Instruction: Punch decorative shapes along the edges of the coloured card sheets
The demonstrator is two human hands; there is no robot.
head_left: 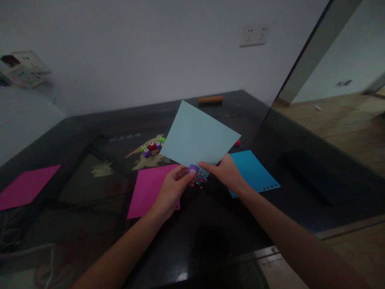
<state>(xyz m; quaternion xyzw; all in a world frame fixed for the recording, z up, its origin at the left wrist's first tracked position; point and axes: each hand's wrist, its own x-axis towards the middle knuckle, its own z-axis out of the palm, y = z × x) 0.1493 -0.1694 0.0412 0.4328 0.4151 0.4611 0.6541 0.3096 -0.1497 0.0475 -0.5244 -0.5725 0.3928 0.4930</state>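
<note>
The pale blue sheet (pixel 200 134) is held up tilted over the dark table (pixel 99 114), one corner pointing away from the person. At its near corner, the left hand (pixel 171 186) has its thumb and fingers closed on a small purple gadget (pixel 193 167); whether the gadget bites the paper is too small to tell. The right hand (pixel 228 172) pinches the sheet near that same corner, thumb on top. Just below the sheet's near corner lie tiny colored bits (pixel 200 180). Left of the sheet sits a cluster of round toys with eyes (pixel 152 147), with a pink sheet (pixel 146 190) nearer the person; right of it lies a bright blue sheet (pixel 254 172); beyond it, a brown bar (pixel 210 100).
</note>
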